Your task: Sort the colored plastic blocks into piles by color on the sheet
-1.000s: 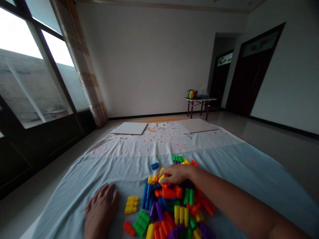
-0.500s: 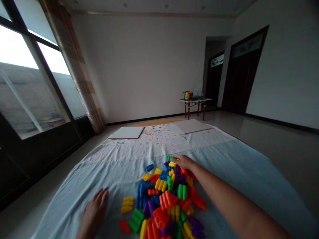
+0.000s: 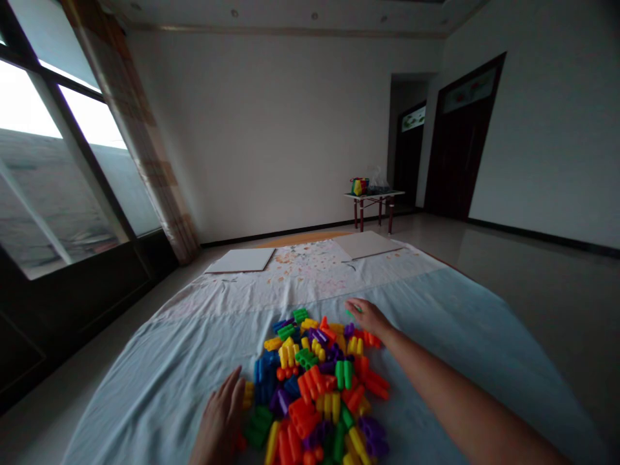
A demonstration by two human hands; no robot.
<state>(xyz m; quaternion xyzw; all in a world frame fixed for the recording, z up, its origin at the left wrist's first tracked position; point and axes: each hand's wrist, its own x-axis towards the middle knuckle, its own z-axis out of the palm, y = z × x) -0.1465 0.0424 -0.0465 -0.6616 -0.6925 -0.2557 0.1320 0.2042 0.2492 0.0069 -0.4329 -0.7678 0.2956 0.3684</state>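
A heap of plastic toy building blocks (image 3: 314, 381) in red, yellow, green, blue and purple lies before me on a light blue cloth (image 3: 159, 368). My left hand (image 3: 220, 413) rests at the heap's left edge with fingers stretched out, partly covering a yellow block (image 3: 248, 394) and a red one. Beyond the heap's far right side is my right hand (image 3: 367, 315), its fingers curled. Bits of a green block (image 3: 349, 313) show at those fingers; most of it is hidden. A green block (image 3: 301, 315) lies at the heap's far end.
Two white boards lie farther back on the flowered cloth, one on the left (image 3: 242, 259) and one on the right (image 3: 368, 245). A small table (image 3: 375, 195) by the far wall bears a colourful item and a plastic bag. Windows and a curtain (image 3: 140, 148) stand left.
My left hand has moved right, up against the heap. The right hand has come off the heap's far end to its right side, and the far blocks have shifted and spread.
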